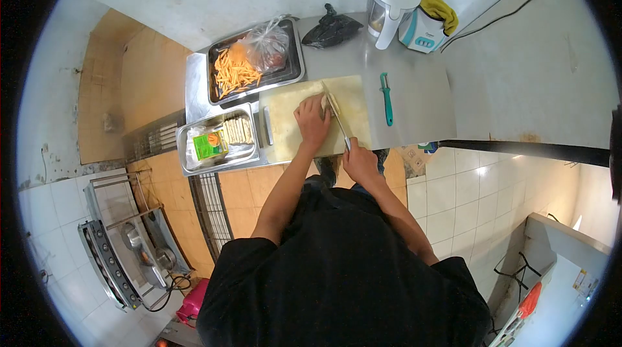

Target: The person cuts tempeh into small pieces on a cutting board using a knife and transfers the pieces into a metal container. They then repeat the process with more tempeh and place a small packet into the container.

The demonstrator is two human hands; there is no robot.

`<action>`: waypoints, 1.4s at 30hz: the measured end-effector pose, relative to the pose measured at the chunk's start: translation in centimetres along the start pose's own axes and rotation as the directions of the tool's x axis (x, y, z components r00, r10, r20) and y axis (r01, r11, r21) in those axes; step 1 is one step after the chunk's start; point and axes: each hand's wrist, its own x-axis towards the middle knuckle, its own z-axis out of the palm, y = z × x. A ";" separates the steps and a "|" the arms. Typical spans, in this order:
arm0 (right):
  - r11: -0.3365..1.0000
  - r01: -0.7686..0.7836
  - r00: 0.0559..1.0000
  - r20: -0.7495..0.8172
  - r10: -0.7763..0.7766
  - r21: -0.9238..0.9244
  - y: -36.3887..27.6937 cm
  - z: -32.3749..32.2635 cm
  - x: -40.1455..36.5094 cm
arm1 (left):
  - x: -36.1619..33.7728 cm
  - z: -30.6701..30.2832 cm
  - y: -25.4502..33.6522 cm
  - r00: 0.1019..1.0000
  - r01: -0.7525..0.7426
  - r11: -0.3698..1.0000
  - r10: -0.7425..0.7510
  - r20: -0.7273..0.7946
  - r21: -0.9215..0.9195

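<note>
A knife (341,125) lies across the yellowish cutting board (288,104), its blade pointing away from me. My right hand (361,162) is closed around the knife's handle near the board's front edge. With bent fingers, my left hand (312,120) holds a pale block of food (332,102) against the board, just left of the blade. The blade runs along the block's right side, close to my left fingertips. Part of the block is hidden under my left hand.
A dark tray (300,69) holds orange strips (233,73) and a clear plastic bag (267,47). Left of the board, a steel pan (254,152) contains pale slices (238,131) and a green packet (208,145). A teal peeler (387,99), black bag (332,28) and blender jug (391,7) stand around.
</note>
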 end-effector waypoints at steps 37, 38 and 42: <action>1.000 0.024 0.999 -0.036 -0.023 0.013 0.3 0.2 -1.0 | 1.5 -1.4 0.1 0.973 -0.121 0.978 0.084 0.215 0.167; 0.999 0.033 0.998 -0.054 -0.032 0.008 0.3 0.3 -0.9 | 1.4 -1.3 -0.1 0.973 -0.121 0.978 0.083 0.214 0.168; 0.999 0.041 0.997 -0.071 -0.041 0.000 0.4 0.8 -0.6 | 1.0 -1.0 -0.6 0.985 -0.078 0.994 0.065 0.160 0.077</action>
